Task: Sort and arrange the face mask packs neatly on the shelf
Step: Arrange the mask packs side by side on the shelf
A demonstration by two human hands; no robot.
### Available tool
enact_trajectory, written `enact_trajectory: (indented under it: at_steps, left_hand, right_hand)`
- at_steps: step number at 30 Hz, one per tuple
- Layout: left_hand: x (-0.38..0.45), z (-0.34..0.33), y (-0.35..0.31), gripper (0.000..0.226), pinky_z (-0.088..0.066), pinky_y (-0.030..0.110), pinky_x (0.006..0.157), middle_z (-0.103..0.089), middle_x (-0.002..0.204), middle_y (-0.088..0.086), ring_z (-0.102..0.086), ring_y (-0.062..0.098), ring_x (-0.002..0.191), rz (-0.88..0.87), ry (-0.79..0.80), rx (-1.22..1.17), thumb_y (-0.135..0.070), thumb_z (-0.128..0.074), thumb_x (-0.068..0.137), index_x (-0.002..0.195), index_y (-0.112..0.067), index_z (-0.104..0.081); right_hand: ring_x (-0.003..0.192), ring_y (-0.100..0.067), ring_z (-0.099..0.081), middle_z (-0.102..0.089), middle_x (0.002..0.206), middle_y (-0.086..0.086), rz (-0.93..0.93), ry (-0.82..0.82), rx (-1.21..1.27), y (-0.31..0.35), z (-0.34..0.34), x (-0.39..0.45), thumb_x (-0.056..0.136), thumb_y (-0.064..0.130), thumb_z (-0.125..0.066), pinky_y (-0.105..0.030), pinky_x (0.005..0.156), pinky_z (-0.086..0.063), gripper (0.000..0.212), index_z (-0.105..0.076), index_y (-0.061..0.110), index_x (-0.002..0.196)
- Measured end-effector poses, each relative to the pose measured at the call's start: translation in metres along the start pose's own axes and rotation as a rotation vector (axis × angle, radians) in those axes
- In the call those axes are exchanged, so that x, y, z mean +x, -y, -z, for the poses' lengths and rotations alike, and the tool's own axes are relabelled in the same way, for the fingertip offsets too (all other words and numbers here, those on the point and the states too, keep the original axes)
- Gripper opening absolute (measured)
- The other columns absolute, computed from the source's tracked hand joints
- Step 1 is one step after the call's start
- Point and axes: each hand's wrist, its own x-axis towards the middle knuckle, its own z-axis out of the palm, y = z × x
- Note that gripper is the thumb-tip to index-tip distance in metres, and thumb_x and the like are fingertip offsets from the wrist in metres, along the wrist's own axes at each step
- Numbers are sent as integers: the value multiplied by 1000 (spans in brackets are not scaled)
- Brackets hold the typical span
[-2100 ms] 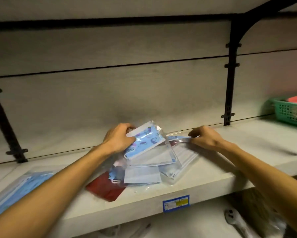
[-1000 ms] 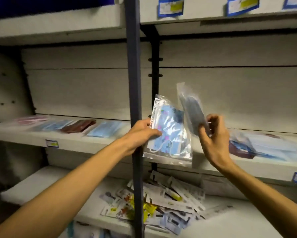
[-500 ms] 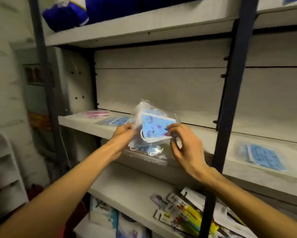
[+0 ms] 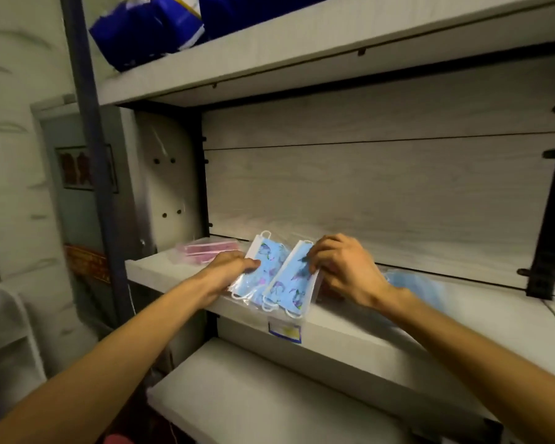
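Printed face mask packs, two of them, blue with a purple pattern in clear sleeves, are now down on the middle shelf; half a second ago I had them lifted in front of it. That puts this pair at its spot, I judge, beside the pink mask pack. My left hand presses the left pack flat; my right hand pinches the right pack's upper edge. They overlap and overhang the front lip above the price label. A plain blue pack lies to the right.

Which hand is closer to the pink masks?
Left. The left hand rests just right of the pink masks, almost touching. The right hand is farther right, past the blue patterned masks.
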Motion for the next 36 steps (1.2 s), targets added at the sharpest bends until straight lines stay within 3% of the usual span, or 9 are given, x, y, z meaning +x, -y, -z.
enact_trajectory:
  at_steps: [4,7,10,13,15,18,23,28,36]
  left_hand:
    - [38,13,11,52,-58,46,95,-73,116,16,-72,31,103,-19,28,60,-1,-77,84,132,-4,-56]
    - [67,25,20,54,-57,42,95,-70,120,17,-69,28,104,-81,-3,132,6,-71,84,134,-3,-53]
    - [93,35,30,55,-55,42,95,-64,126,12,-64,30,112,-133,27,237,3,-59,88,141,-9,-45]
    - [111,42,39,64,-44,24,88,-56,132,4,-55,19,112,-197,132,367,-2,-52,92,151,-15,-33]
    - [123,46,44,63,-41,22,93,-54,142,2,-52,16,117,-252,195,446,-5,-53,93,153,-16,-34]
    - [136,50,48,60,-39,29,111,-44,156,9,-45,23,140,-289,237,563,-14,-55,97,154,-14,-38]
    - [134,51,41,63,-24,29,118,-22,167,9,-26,25,152,-415,206,705,-28,-53,102,158,-12,-28]
    - [111,26,23,52,-38,34,110,-46,153,5,-46,25,137,-588,184,746,-39,-54,102,148,-15,-46]
    - [18,-62,1,55,-32,40,114,-44,154,2,-44,25,137,-851,140,843,-56,-37,103,147,-24,-45]
  right_hand:
    - [114,-23,-56,-72,111,8,-78,79,6,-8,-36,35,75,12,-62,-42,94,-45,24,-78,24,87]
    - [120,-18,-52,-69,117,13,-138,139,-47,-16,-61,58,79,13,-65,-39,98,-43,25,-77,29,94]
    - [125,-14,-48,-65,123,16,-214,190,-129,-20,-85,78,80,17,-63,-35,105,-34,30,-72,33,104]
    - [122,-18,-54,-65,127,10,-327,304,-139,-23,-104,92,80,11,-62,-35,104,-38,41,-69,32,116]
    - [119,-20,-59,-65,130,6,-447,429,-46,-27,-112,97,81,7,-61,-30,98,-44,49,-67,30,124]
    - [124,-23,-58,-64,135,3,-543,540,-20,-32,-113,100,85,6,-58,-27,101,-43,51,-63,28,131]
    - [137,-25,-44,-49,151,-3,-627,425,-53,-24,-96,92,86,2,-50,-30,110,-35,64,-50,25,146]
    - [143,-25,-34,-41,154,-6,-621,360,-188,-9,-64,56,102,31,-49,-38,115,-32,53,-38,19,152]
    - [153,-25,-13,-30,162,-4,-695,296,-352,31,29,-46,102,58,-32,-41,121,-16,65,-27,23,158]
